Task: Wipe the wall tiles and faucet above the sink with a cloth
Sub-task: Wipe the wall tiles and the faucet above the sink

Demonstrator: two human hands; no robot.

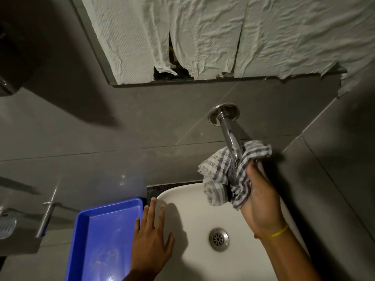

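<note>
A chrome faucet (227, 126) sticks out of the grey wall tiles (142, 122) above a white sink (192, 216). My right hand (261, 199) grips a white cloth with dark stripes (221, 179), wrapped around the faucet's outer end, so the spout tip is hidden. My left hand (152, 238) lies flat with fingers spread on the sink's left rim, holding nothing.
A blue plastic tray (101, 240) sits left of the sink. Crumpled white paper (223, 33) covers the mirror above. A metal bar (47, 216) and a soap holder (7, 224) hang on the wall at far left. The sink drain (218, 238) is open.
</note>
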